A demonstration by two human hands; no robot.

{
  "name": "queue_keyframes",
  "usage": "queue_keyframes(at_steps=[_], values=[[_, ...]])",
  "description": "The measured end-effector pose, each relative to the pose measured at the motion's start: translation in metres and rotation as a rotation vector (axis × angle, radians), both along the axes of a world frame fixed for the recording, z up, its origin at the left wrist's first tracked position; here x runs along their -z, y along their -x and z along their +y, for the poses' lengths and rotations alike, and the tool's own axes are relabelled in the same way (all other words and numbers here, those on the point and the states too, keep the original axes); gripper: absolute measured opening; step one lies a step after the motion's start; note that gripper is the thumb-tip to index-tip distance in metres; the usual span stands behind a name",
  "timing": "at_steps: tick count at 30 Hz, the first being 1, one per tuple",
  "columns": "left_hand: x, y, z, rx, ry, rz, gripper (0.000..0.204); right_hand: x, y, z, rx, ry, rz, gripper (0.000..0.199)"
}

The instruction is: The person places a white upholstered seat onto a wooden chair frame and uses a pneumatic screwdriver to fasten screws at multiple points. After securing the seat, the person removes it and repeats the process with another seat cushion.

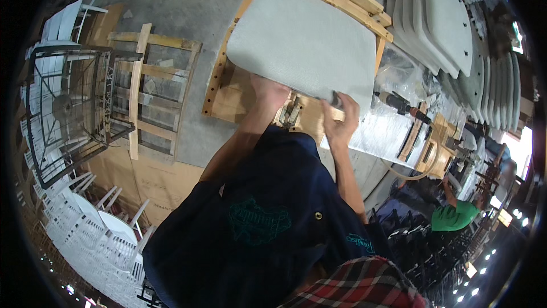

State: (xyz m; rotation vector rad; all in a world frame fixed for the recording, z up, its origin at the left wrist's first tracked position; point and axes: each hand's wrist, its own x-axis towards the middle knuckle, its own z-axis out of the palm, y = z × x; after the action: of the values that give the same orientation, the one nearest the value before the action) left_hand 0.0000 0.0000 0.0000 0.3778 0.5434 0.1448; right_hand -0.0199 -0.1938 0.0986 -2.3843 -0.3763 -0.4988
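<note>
A grey upholstered seat pad [302, 40] lies on a light wooden chair frame [219, 71] in front of me. My left hand [268, 94] grips the pad's near edge at its lower left. At the lower right corner of the pad, my right hand [341, 117] has its fingers curled over the edge, with a small dark object at the fingertips that I cannot make out. Both forearms reach up from my dark blue shirt [256, 217]. The underside of the pad is hidden.
An orange and black air tool [399, 104] lies right of the pad. Grey seat pads [450, 23] are stacked at the upper right. On the floor to the left are a wooden frame [145, 91], a wire cage [62, 108], cardboard and white chairs [97, 228]. A person in green [456, 215] works at the right.
</note>
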Motion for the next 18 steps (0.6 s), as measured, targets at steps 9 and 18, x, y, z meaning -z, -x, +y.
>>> queue_keyframes(at_steps=[9,18], values=[[-0.036,0.029,0.008,0.437,-0.917,0.386,0.068,0.112,0.045,-0.038,0.455,-0.478,0.657,0.077],[0.022,0.008,0.057,0.692,-1.101,0.047,0.079,0.079,-0.007,-0.007,0.079,-0.864,0.78,0.091]])
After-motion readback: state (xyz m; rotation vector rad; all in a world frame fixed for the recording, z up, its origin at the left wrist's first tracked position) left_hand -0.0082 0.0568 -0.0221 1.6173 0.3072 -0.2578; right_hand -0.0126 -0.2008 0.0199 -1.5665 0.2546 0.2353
